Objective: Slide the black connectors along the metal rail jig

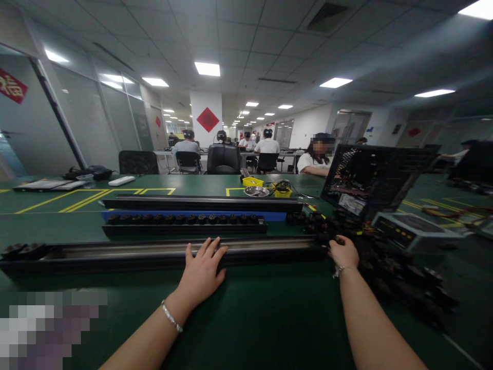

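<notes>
Channel (154, 261), long and black, lying across green table (269, 318); left hand (203, 272) laid over it, fingers spread apart; right hand (344, 254) at its right end, fingers clamped on small black part (326, 240).

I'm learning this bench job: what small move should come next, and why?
Probably ease the black part by the right hand leftward into the near channel, with the left hand steadying it: that hand rests on the channel, whose middle shows bare, though black pieces sit at its left end.
</notes>
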A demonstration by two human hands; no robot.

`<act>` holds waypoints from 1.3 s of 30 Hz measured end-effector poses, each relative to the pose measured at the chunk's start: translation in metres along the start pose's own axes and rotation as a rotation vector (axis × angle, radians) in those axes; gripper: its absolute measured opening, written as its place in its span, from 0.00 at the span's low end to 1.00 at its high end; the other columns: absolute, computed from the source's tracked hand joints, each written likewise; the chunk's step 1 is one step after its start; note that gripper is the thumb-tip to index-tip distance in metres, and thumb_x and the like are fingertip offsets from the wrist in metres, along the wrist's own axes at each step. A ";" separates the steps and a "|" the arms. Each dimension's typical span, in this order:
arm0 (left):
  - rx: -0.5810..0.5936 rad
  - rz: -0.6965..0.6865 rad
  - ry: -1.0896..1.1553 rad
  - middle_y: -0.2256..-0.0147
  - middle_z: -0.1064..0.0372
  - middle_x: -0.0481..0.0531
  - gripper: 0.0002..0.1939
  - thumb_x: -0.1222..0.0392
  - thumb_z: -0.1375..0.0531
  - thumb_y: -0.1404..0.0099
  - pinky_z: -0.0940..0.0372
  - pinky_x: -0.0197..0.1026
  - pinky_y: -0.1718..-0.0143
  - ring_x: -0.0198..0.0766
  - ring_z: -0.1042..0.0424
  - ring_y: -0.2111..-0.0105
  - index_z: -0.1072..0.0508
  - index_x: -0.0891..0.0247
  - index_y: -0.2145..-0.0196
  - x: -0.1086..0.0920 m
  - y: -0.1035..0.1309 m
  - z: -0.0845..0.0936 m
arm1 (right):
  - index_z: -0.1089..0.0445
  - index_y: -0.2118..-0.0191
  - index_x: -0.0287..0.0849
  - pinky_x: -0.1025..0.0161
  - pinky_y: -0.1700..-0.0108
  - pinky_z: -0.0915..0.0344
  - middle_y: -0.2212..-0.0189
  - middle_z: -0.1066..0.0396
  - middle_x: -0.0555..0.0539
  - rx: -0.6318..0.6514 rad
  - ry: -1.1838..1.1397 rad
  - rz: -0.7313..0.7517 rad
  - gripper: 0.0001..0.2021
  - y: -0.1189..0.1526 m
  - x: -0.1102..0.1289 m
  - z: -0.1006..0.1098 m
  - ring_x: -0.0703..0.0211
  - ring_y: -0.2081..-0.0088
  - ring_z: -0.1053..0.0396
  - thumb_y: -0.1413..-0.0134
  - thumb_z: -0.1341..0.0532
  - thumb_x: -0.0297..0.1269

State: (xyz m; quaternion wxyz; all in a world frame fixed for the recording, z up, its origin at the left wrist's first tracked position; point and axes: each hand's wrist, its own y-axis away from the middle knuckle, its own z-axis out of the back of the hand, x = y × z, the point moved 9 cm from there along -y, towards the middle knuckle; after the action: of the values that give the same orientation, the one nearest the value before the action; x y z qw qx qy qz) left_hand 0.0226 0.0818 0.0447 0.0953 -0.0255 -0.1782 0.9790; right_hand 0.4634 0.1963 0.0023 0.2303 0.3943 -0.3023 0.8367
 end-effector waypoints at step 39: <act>0.170 -0.068 0.067 0.35 0.56 0.52 0.34 0.46 0.48 0.40 0.58 0.59 0.39 0.46 0.61 0.35 0.51 0.53 0.38 0.024 0.003 0.011 | 0.26 0.61 0.40 0.58 0.47 0.40 0.55 0.28 0.44 0.108 0.240 0.517 0.19 0.019 0.100 -0.005 0.54 0.52 0.34 0.47 0.52 0.36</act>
State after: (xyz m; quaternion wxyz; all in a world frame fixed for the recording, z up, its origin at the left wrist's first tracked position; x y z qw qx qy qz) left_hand -0.0022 0.0793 0.0539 0.1363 -0.0442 -0.0920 0.9854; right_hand 0.3901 0.2009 0.0737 0.0222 0.2141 -0.3183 0.9232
